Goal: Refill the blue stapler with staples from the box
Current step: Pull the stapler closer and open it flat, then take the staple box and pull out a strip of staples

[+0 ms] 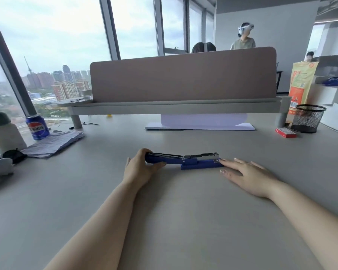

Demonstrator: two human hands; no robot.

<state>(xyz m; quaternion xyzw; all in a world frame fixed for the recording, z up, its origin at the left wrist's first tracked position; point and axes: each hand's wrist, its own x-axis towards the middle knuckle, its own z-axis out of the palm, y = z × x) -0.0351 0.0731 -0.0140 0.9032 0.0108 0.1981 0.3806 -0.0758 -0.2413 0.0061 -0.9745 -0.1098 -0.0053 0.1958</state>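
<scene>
From the head cam the blue stapler lies flipped open mid-desk, left hand fingers wrapped round its lid end, right hand flat and empty at the base, red staple box well off right; looks rigid, hinge floppy, so I'd hold the base.

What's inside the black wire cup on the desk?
The black mesh cup looks mostly empty. Through its mesh shows the orange bag standing behind it. Its bottom is too dark to tell if anything small lies there.
</scene>
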